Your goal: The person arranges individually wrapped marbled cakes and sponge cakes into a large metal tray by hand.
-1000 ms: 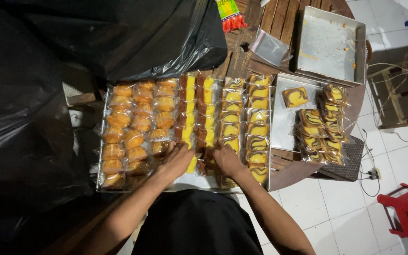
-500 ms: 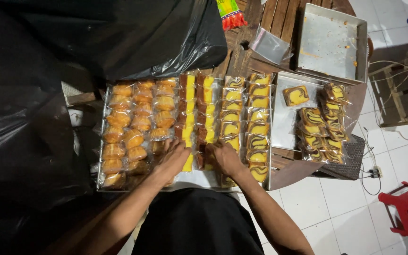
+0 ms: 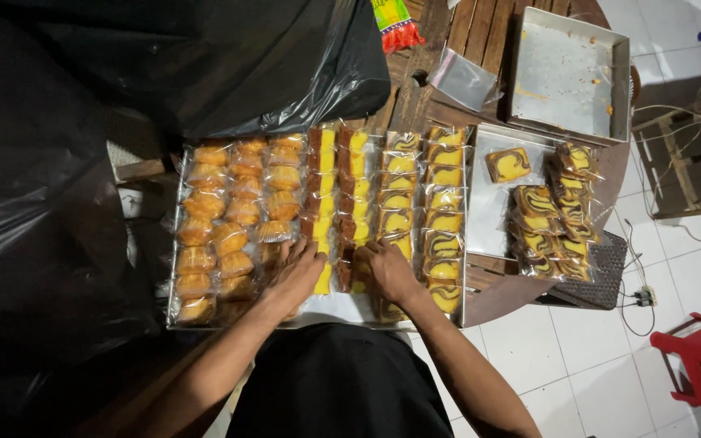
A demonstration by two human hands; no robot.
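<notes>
Head view: left hand (image 3: 298,272) and right hand (image 3: 387,268) lie flat, fingers spread, gripping nothing, pressing the near end of the yellow cake rows (image 3: 338,195) in the tray (image 3: 174,243); rows run lengthwise straight ahead of the fingertips, both hands equally near

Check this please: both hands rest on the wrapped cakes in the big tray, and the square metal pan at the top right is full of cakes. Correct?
Not quite. The head view shows the square metal pan empty. Both the left hand and the right hand do rest on the wrapped cakes in the big tray.
</notes>
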